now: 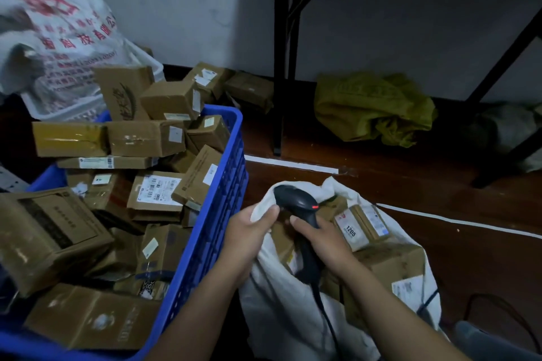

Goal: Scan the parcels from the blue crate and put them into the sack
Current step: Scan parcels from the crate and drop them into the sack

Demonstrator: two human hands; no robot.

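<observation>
My left hand (249,233) pinches the white sack's (278,308) rim, my right hand (325,243) grips the black barcode scanner (296,199) above the boxes (360,226) inside it, and the blue crate (218,214) just to the left stands heaped with cardboard parcels (155,193).

Left half of frame: blue crate (217,208) heaped with cardboard parcels (146,138) above its rim, packed tight, no bare gaps. White sack (281,311) sits just beside the crate's right wall, lower centre. Sack mouth is part-filled with boxes; the left hand (249,234) gripping its rim and the right hand (324,239) holding the scanner (296,199) crowd the opening. Open wooden floor (440,184) right of and above the sack. Further up: black table legs (282,67) and a green bag (372,108) stand in the way.
</observation>
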